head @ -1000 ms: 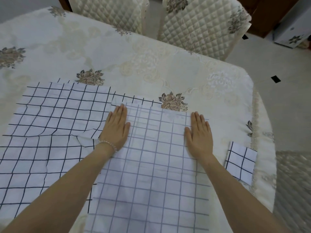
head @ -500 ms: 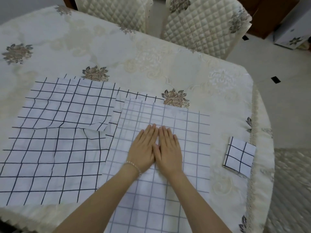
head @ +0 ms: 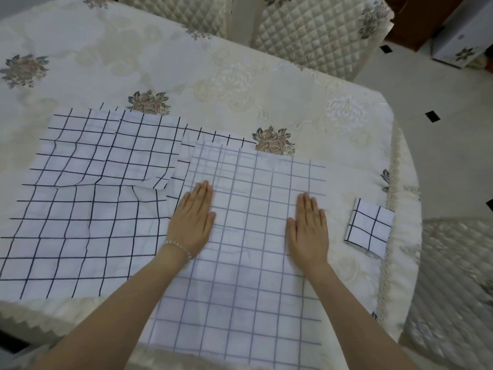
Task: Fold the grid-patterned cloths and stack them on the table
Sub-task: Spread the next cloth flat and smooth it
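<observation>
Grid-patterned cloth with pale lines (head: 248, 263) is lying flat on the near right part of the table (head: 240, 76), its near edge hanging over the table's near rim. Left hand (head: 193, 220) and right hand (head: 308, 228) are resting palm-down on this cloth, well apart from each other, fingers straight and held together, pointing far. A beaded bracelet (head: 177, 247) is circling the left wrist. Dark-lined cloths (head: 88, 198) are lying spread and overlapping to the left, partly under the pale cloth's left edge. A small folded cloth (head: 369, 227) is sitting near the table's right edge, just right of the right hand. Quilted chairs (head: 306, 30) are standing at the far side.
</observation>
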### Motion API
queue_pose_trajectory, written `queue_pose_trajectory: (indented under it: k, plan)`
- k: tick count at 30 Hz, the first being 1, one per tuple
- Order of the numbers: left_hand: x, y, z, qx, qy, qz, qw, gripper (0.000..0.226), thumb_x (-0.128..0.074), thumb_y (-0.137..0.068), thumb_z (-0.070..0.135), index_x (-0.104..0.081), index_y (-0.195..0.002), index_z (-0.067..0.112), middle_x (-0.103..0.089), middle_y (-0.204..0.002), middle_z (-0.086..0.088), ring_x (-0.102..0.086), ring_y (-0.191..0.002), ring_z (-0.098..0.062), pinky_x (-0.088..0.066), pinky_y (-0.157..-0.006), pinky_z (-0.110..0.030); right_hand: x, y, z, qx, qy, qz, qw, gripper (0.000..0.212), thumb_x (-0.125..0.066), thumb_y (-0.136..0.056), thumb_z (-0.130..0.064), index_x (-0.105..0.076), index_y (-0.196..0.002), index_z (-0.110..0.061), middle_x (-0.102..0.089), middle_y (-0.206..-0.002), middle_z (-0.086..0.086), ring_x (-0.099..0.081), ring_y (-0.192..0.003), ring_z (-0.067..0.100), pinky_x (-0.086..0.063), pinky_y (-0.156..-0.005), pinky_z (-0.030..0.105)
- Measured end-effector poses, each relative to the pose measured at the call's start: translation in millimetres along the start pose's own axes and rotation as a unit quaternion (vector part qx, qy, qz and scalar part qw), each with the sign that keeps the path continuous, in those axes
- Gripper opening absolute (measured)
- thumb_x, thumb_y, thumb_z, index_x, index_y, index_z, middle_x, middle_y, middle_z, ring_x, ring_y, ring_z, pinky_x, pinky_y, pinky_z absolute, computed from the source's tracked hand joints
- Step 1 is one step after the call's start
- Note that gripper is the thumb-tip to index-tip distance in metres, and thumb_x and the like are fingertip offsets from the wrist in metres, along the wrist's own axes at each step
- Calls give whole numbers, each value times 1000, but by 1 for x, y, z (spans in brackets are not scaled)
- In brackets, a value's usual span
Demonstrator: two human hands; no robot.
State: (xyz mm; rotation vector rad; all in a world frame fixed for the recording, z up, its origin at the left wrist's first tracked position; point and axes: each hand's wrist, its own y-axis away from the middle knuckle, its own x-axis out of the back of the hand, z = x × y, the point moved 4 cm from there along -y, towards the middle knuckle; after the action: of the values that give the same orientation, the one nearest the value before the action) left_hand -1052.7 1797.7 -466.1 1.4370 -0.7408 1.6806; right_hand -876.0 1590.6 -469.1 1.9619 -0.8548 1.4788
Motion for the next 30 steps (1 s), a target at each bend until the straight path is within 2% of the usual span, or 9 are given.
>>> queue_pose_trajectory:
  k: [3, 6, 8, 14, 18, 21, 25, 28, 30]
  plan:
    - [3, 22, 25, 2, 32, 11, 999, 58, -20, -98, 29, -18, -148, 1, -17, -155, -14, -16, -144, -26, -9, -117, -38, 4, 22, -29, -17, -9, 17, 1000, 58, -22, -99, -31, -22, -150, -2, -22, -156, 13, -21, -145, 27, -10, -117, 41]
    - [-10, 62, 78, -74, 48, -1, 996, 57, -23, -96, 26, -24, -145, -1, -22, -154, -15, -23, -142, -28, -17, -114, -42, -10, 64, -81, 56, -66, -17, 996, 57, -15, -102, -37, -19, -151, -8, -17, -158, 7, -12, -147, 20, -5, -119, 36]
    - [-20, 78, 95, -101, 42, -15, 994, 56, -26, -95, 27, -27, -144, -1, -24, -153, -14, -25, -142, -27, -19, -113, -41, -20, 82, -93, 72, -84, -35, 993, 57, -11, -102, -39, -20, -151, -12, -15, -158, 2, -11, -147, 16, -5, -119, 34]
    - [-17, 107, 39, -66, 1, -29, 997, 60, -22, -99, 36, -19, -148, 2, -14, -157, -10, -11, -146, -20, -13, -117, -38, -17, 97, -42, 35, -42, -24, 998, 57, -22, -100, -36, -20, -152, -11, -18, -159, 2, -12, -147, 16, -10, -120, 38]
    - [-8, 127, 1, -34, -7, -37, 999, 60, -20, -98, 34, -14, -149, 2, -9, -158, -10, -7, -146, -21, -9, -119, -38, -3, 114, 7, -13, -16, -10, 1000, 58, -21, -100, -35, -17, -152, -10, -15, -159, 3, -12, -147, 18, -8, -120, 36]
    - [-8, 129, -1, -28, -22, -48, 998, 60, -16, -99, 36, -12, -149, 2, -8, -158, -10, -5, -146, -20, -7, -119, -37, 1, 117, 17, -10, 1, -19, 1000, 58, -20, -100, -34, -14, -152, -9, -13, -159, 4, -10, -148, 18, -6, -120, 36]
    - [-1, 134, 15, 1, -16, -43, 999, 60, -15, -99, 35, -11, -149, 1, -9, -157, -14, -7, -146, -24, -7, -118, -39, 8, 127, -1, -42, -27, -4, 999, 58, -20, -100, -31, -19, -150, -3, -20, -157, 11, -16, -146, 24, -7, -120, 39]
    - [-5, 151, 66, -42, 9, -18, 999, 59, -19, -99, 32, -13, -148, 0, -9, -156, -15, -9, -145, -25, -8, -118, -40, 3, 155, -52, 25, -58, -19, 998, 58, -20, -100, -31, -19, -150, -4, -20, -157, 10, -16, -146, 22, -7, -120, 38]
    - [-17, 167, 103, -83, 23, -33, 996, 58, -19, -98, 30, -16, -147, 0, -14, -155, -15, -14, -145, -26, -12, -117, -41, -9, 175, -82, 70, -73, -51, 994, 57, -18, -100, -33, -18, -151, -7, -16, -158, 6, -13, -147, 19, -4, -120, 36]
